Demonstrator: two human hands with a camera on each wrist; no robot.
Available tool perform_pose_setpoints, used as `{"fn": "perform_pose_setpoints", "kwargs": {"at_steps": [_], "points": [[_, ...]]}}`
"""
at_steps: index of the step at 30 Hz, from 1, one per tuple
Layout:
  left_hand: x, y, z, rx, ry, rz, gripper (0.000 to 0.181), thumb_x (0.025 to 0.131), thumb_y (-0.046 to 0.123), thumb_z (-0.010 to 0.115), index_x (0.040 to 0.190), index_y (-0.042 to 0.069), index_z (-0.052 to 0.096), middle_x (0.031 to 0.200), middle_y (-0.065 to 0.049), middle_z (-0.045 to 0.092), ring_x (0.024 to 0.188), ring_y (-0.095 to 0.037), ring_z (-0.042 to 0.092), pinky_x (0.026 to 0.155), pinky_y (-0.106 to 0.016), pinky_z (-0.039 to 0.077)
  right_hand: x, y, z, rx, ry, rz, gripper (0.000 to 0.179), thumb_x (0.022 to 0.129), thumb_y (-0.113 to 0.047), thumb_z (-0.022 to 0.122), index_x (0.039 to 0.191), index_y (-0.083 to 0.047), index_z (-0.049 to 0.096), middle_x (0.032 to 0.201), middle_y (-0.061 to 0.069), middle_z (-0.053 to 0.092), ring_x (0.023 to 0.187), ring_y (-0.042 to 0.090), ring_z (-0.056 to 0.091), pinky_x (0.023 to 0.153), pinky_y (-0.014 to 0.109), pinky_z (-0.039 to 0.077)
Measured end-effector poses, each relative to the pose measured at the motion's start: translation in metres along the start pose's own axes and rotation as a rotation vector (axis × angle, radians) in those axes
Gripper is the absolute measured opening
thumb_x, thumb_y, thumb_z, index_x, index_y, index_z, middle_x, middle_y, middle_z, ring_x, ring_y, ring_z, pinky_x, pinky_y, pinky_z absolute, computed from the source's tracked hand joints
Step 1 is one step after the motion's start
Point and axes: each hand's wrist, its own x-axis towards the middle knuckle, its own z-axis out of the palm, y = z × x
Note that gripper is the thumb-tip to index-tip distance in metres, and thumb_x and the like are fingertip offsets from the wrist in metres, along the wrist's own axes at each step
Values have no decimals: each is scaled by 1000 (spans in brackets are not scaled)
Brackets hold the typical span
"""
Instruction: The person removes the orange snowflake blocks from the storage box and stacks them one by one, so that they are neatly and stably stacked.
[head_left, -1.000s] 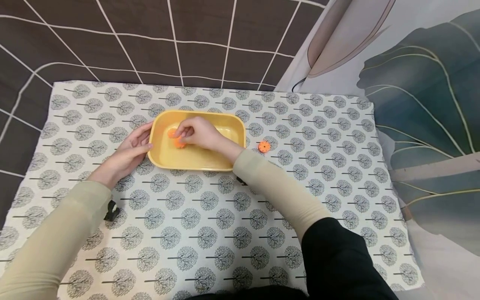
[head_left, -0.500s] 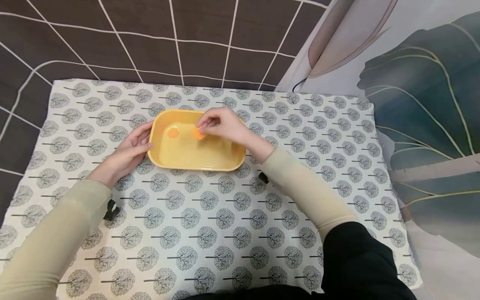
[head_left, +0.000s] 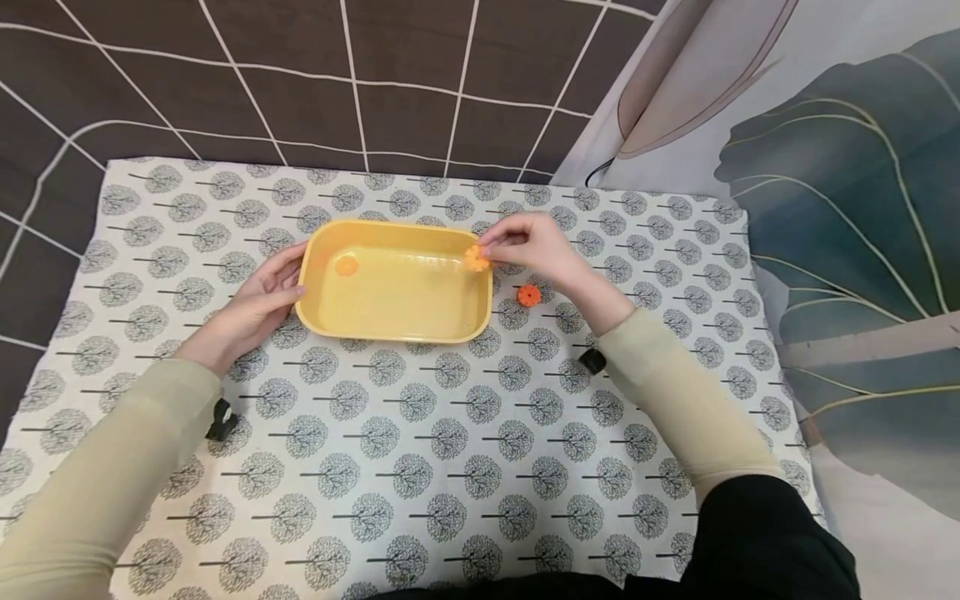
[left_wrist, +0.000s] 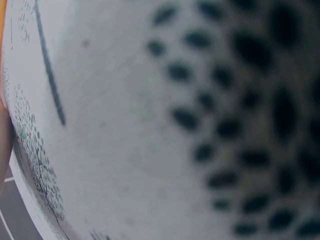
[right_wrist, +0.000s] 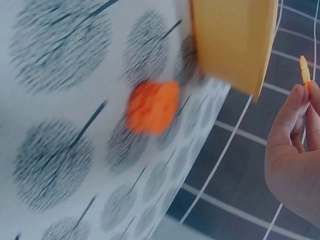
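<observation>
My right hand [head_left: 543, 250] pinches a thin orange flower-shaped disc [head_left: 477, 258] between thumb and fingers, at the right rim of the yellow plastic tub [head_left: 390, 333]. In the right wrist view the disc [right_wrist: 304, 69] stands edge-on at the fingertips. My left hand [head_left: 262, 304] holds the tub's left end, thumb at the rim, other fingertips hidden behind it. A flat orange disc [head_left: 346, 266] lies inside the tub, near its left end. Right of the tub, a thicker-looking orange notched piece [head_left: 528, 295] sits on the cloth, below my right hand.
A white cloth with a tree print [head_left: 412, 475] covers the table. Behind it hangs a dark cloth with white grid lines [head_left: 405, 108], and a leaf-patterned curtain [head_left: 847, 208] is on the right. The left wrist view shows mostly blurred tablecloth [left_wrist: 125, 150].
My right hand has lifted the orange disc from the tub's left part and carried it right to the right rim. The left hand and tub have stayed in place.
</observation>
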Motion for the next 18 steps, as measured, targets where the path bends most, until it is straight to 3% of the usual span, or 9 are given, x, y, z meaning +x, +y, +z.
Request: {"fn": "perform_pose_setpoints", "kwargs": {"at_steps": [9, 13, 18], "points": [[0, -2, -1, -7, -5, 2, 72, 102, -10, 52, 166, 16, 31, 180, -9, 8, 163, -12, 24, 126, -16, 35, -20, 24, -31, 14, 26, 84, 15, 93, 2, 77, 107, 0, 80, 91, -11, 80, 82, 5, 75, 86, 30, 68], [0, -2, -1, -8, -7, 12, 72, 102, -10, 51, 166, 14, 30, 180, -10, 9, 158, -6, 33, 123, -14, 38, -26, 38, -40, 19, 37, 113, 15, 94, 2, 76, 106, -3, 80, 91, -12, 80, 83, 3, 75, 87, 28, 68], [1, -2, -1, -13, -13, 24, 71, 102, -10, 52, 166, 14, 31, 180, -11, 10, 146, 4, 45, 119, -11, 42, -32, 54, -47, 0, 44, 110, 18, 94, 3, 75, 111, 5, 77, 87, -13, 80, 79, 2, 75, 81, 24, 68]]}}
